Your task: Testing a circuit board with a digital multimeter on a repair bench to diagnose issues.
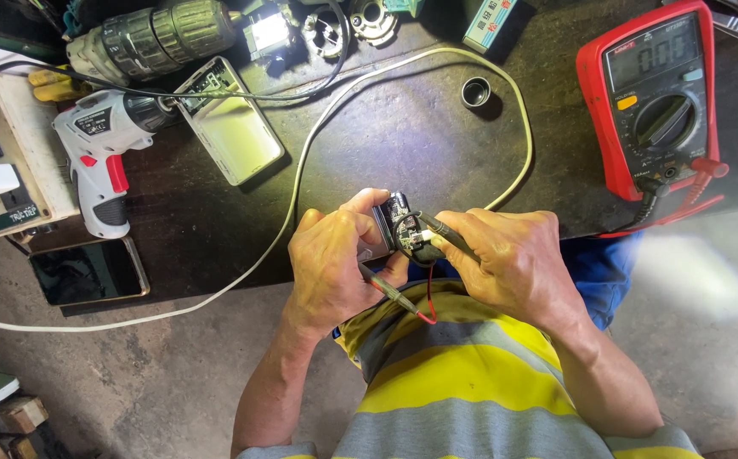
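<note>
Battery pack (pixel 396 223), small, dark, circuit board exposed; left hand (pixel 335 255) grips it, right hand (pixel 505 255) pinches black probe (pixel 450 235), apparently touching board.

A small circuit module (pixel 399 228) sits between the fingers (pixel 360 212) of both hands. On the bench (pixel 403 136), a multimeter (pixel 654 98) lies right of them, a cordless screwdriver (pixel 101 157) and phone (pixel 88 270) left, a small cap (pixel 475 91) beyond.

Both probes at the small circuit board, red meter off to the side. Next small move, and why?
Probably hold both probes steady and glance at the red multimeter. The right hand presses the black probe on the small dark circuit board; the left hand grips the board and the red probe. Whether the red tip makes contact is hidden.
</note>
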